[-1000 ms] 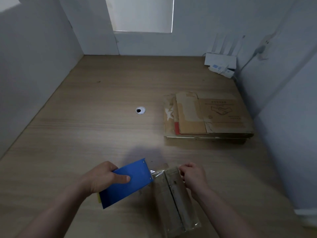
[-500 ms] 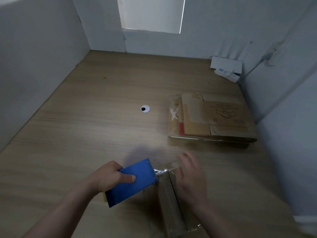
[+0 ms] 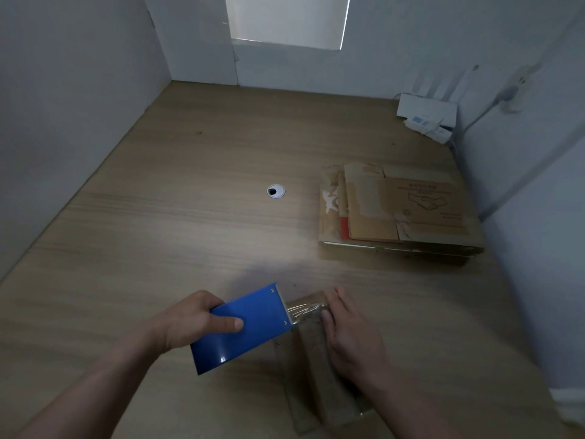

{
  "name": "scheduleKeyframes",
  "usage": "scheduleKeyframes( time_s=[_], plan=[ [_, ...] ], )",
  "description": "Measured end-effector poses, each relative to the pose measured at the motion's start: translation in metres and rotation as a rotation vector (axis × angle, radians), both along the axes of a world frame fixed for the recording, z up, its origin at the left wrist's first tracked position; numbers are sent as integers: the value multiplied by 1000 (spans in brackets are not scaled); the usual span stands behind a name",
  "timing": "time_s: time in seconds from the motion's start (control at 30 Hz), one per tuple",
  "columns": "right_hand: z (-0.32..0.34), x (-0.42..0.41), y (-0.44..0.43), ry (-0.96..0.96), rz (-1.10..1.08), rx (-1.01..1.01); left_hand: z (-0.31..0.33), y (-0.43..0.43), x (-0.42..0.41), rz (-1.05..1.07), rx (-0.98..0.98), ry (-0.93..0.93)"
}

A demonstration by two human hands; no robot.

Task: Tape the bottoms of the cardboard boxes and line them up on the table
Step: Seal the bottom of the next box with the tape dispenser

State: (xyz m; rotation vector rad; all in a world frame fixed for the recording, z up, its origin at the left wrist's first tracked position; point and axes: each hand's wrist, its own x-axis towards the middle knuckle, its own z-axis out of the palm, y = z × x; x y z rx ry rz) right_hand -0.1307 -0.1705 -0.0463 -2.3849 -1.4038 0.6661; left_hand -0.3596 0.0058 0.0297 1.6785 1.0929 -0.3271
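The right hand lay over the cardboard box, hiding much of its top face, and the box's near end was blurred. All but the thumb of the left hand was hidden behind the blue dispenser. Print on the flattened cardboard stack was too small to read.

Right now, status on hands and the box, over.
Left hand grips blue tape dispenser. Right hand flat on cardboard box, over clear tape. Flattened box stack sits apart, far right.
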Motion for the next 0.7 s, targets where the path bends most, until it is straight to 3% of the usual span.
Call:
scheduleKeyframes(
  time_s=[0.17, 0.7],
  plan=[
    [-5, -1, 0, -29, 11, 24, -2, 12, -12, -21, 29, 36],
    [-9, -3, -1, -38, -15, 68, -2, -3, 57, -214, 336, 413]
  ],
)
